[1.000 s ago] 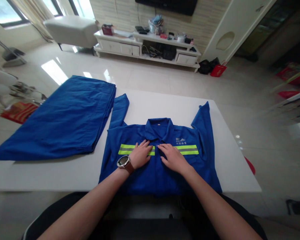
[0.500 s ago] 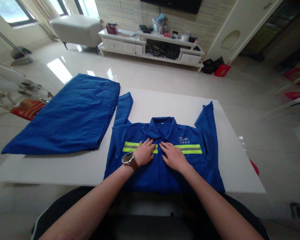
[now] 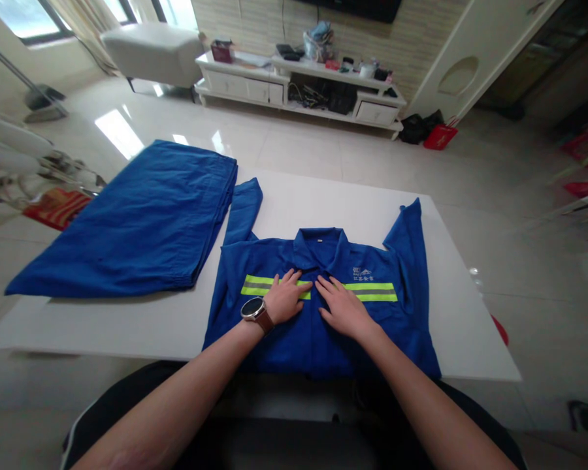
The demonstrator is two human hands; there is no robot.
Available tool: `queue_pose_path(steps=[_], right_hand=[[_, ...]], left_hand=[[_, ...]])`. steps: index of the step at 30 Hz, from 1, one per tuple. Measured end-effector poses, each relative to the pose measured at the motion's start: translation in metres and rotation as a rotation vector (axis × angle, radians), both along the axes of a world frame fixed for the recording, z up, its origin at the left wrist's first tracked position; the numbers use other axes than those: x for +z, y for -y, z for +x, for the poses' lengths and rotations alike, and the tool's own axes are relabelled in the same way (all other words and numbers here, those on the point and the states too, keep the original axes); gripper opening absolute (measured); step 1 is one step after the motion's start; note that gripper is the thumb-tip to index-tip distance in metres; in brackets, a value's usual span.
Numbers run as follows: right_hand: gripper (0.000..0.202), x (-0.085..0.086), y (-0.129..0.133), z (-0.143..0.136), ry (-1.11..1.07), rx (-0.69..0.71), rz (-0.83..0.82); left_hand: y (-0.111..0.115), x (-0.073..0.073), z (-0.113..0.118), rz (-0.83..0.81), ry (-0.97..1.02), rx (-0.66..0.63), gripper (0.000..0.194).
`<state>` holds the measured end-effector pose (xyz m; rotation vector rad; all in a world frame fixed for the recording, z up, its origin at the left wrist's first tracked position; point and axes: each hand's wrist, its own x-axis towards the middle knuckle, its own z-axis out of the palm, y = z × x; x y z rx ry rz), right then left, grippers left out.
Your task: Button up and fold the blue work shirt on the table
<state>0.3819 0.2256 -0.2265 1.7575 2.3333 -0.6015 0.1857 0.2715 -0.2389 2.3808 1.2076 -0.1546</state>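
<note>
A blue work jacket [image 3: 372,333] with a yellow-green reflective chest band lies front up on the table, its collar pointing away from me. Both its sleeves extend toward the far side. My left hand [image 3: 285,297], wearing a watch [image 3: 253,308] at the wrist, rests flat on the band left of the front placket. On the placket's other side, my right hand [image 3: 340,303] lies flat with fingers spread, just below the collar. Neither hand grasps the cloth. The jacket's lower part reaches the near table edge.
Folded blue trousers [image 3: 127,222] cover the table's left part and overhang its far left edge. The white table [image 3: 470,326] is in front of me. Beyond it stand a white TV cabinet [image 3: 245,88], a pale bench [image 3: 151,55] and a red bag [image 3: 441,136] on the floor.
The camera view has shifted slightly. Both hands stay in nearly the same place on the jacket, and the garments look unchanged.
</note>
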Motion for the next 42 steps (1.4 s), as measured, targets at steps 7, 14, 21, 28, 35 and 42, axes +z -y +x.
queue_pose_path(steps=[7, 14, 21, 28, 35, 42], right_hand=[[0.078, 0.0, 0.001, -0.003, 0.05, -0.013, -0.024], [0.078, -0.006, -0.001, -0.006, 0.085, -0.04, -0.012], [0.071, -0.007, -0.006, -0.009, 0.089, -0.05, 0.053], [0.068, -0.005, -0.008, -0.011, 0.087, -0.058, 0.06], [0.064, -0.001, -0.011, -0.01, 0.081, -0.039, 0.06], [0.062, 0.002, -0.012, -0.011, 0.081, -0.029, 0.091]], left_hand=[[0.002, -0.006, 0.0, 0.061, -0.011, -0.007, 0.064], [0.003, -0.007, 0.001, 0.071, -0.015, 0.002, 0.069], [0.004, 0.001, 0.003, 0.04, -0.003, 0.023, 0.074], [0.004, 0.0, 0.004, 0.043, 0.002, 0.022, 0.074], [0.005, 0.0, 0.004, 0.045, -0.003, 0.01, 0.073], [0.005, -0.001, 0.004, 0.041, 0.004, 0.016, 0.074]])
